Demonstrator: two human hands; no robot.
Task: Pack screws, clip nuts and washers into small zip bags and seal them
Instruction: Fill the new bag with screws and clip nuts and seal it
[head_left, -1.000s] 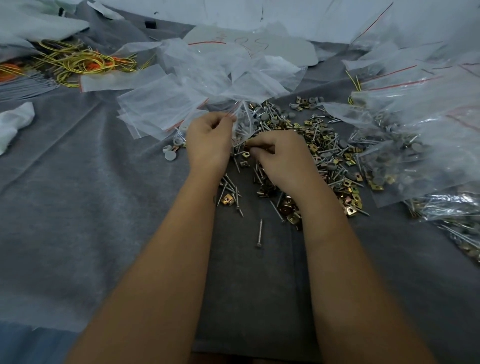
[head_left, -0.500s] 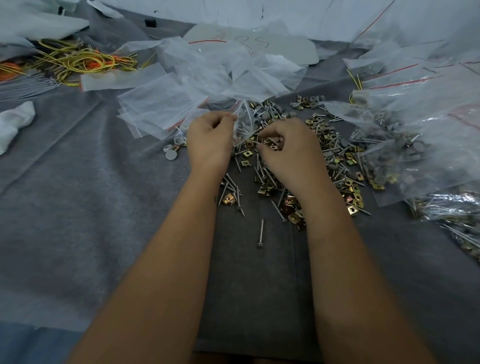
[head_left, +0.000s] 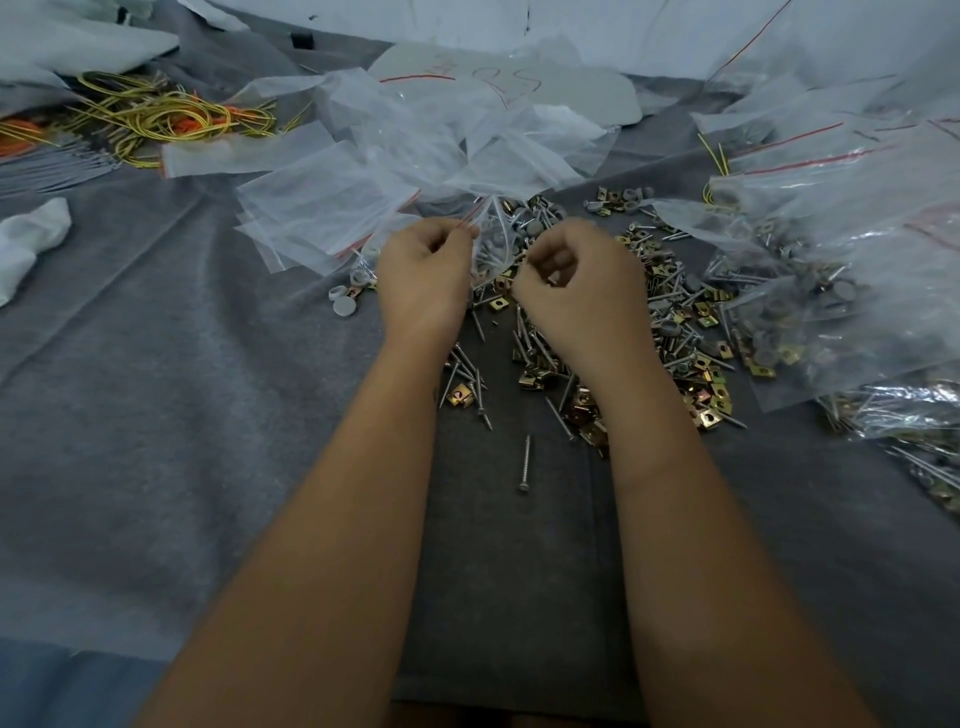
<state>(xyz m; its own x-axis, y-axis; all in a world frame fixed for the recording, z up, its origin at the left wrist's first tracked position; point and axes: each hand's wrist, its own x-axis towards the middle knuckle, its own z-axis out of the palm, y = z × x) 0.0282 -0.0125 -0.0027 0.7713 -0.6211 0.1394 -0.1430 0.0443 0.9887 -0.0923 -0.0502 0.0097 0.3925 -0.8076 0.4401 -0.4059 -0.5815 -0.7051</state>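
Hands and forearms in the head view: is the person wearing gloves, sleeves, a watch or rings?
Nothing worn shows. The left hand and right hand are bare, without gloves, and no ring can be made out. Both forearms are uncovered from the wrists down to the bottom edge of the frame: no sleeve, watch or bracelet is visible.
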